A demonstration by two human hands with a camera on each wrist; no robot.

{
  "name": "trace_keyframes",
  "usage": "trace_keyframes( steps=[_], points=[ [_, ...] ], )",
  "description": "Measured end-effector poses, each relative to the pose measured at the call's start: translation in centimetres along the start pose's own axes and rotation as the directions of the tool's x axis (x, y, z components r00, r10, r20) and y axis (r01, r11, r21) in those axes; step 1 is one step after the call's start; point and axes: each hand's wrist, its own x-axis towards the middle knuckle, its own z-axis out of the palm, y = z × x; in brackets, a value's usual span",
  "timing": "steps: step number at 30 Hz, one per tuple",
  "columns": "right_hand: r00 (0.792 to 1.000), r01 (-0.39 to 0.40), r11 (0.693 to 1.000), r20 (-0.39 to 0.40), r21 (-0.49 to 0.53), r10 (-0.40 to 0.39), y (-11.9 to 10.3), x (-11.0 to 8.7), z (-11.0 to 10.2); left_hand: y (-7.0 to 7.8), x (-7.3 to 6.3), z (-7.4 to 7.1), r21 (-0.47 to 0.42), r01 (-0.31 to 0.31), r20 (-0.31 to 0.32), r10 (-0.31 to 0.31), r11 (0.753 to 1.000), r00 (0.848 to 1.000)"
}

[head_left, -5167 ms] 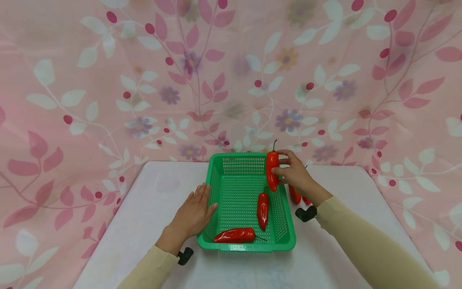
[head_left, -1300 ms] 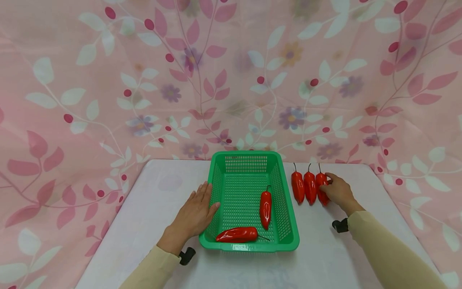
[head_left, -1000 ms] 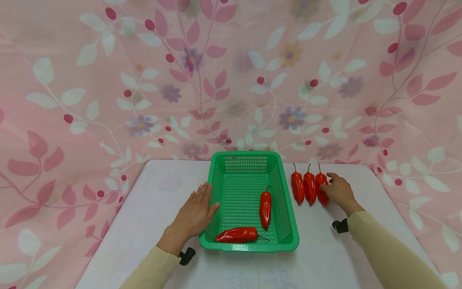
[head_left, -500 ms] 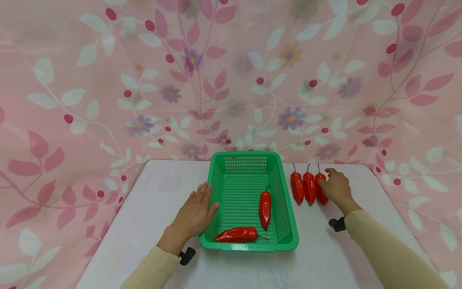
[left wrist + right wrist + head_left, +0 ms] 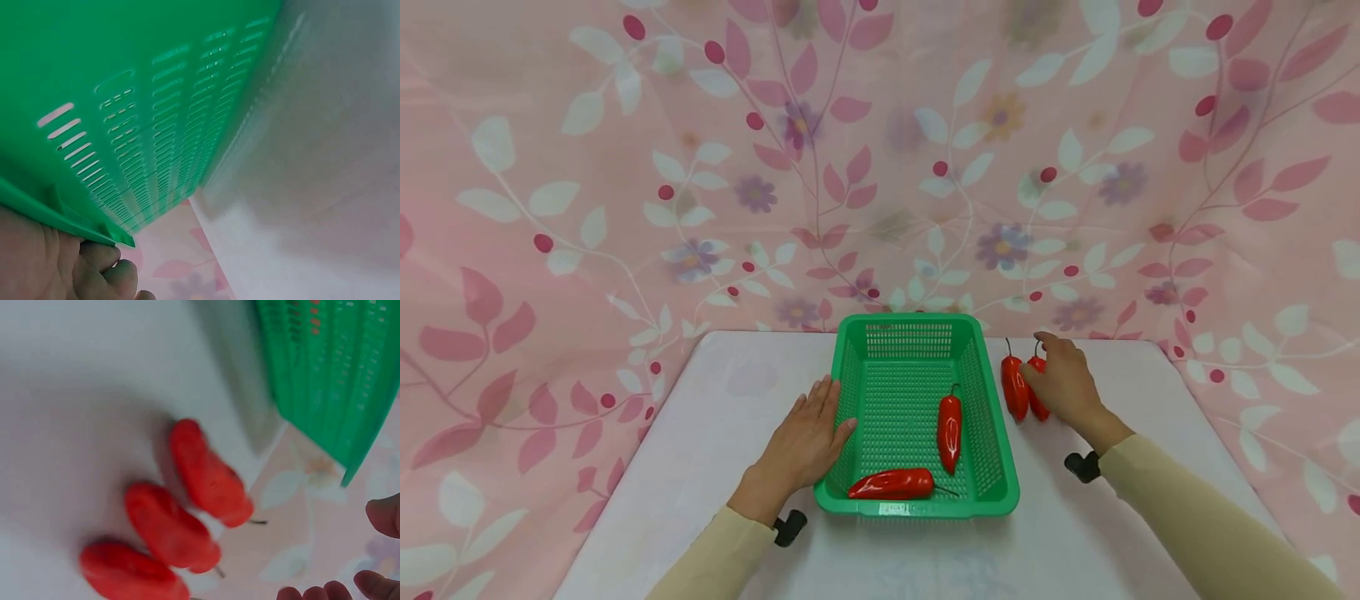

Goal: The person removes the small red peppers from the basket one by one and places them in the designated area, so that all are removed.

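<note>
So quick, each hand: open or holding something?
Left hand: open, against the green rectangular plastic basket.
Right hand: open, empty, above shiny long red peppers.

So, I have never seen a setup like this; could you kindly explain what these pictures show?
No machine here: a person works with bare hands. The wide picture comes from a camera worn on the head; the closer two come from cameras on the left and right wrists. On the white table stands a green basket holding two red peppers; three loose peppers lie beside it, best seen from the right wrist. The left hand rests along the basket's rim; the right hand hovers over the loose peppers and seems to hold nothing.
</note>
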Motion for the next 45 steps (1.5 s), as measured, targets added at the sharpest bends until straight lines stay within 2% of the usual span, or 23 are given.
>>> trace_keyframes(
  steps=[8,13,18,24,30,34,39,45],
  points=[
    [0.995,0.101,0.994,0.023,-0.048,-0.100,-4.1,-1.0,0.8,0.2,0.1,-0.1,0.009,-0.005,0.013,0.005,1.000,1.000],
    [0.986,0.157,0.987,0.053,-0.021,-0.156,-7.7,-1.1,2.1,0.1,0.2,-0.3,-0.004,0.011,0.023,-0.011,1.000,1.000],
    [0.980,0.182,0.983,0.075,0.011,-0.183,-11.1,-0.9,4.0,-0.1,0.3,-0.1,-0.017,0.021,0.023,-0.021,1.000,1.000],
    [0.977,0.193,0.981,0.100,-0.009,-0.191,-13.3,-1.6,6.3,-0.1,0.3,0.1,-0.020,0.004,0.011,-0.003,1.000,1.000],
    [0.984,0.172,0.981,0.060,-0.085,-0.167,-14.3,-2.5,8.6,-0.2,0.1,0.0,-0.016,0.014,0.010,-0.014,1.000,1.000],
    [0.981,0.196,0.963,0.030,-0.183,-0.194,-13.9,-2.6,9.9,-0.3,0.2,0.0,-0.017,0.020,0.021,-0.019,1.000,1.000],
    [0.982,0.183,0.952,0.078,-0.244,-0.169,-12.9,-2.1,11.5,-0.2,0.2,0.1,-0.022,0.031,0.028,-0.030,0.999,0.999],
    [0.980,0.140,0.958,0.172,-0.249,-0.098,-12.1,-1.6,12.9,-0.2,0.2,0.2,-0.015,0.013,0.016,-0.013,1.000,1.000]
  ],
)
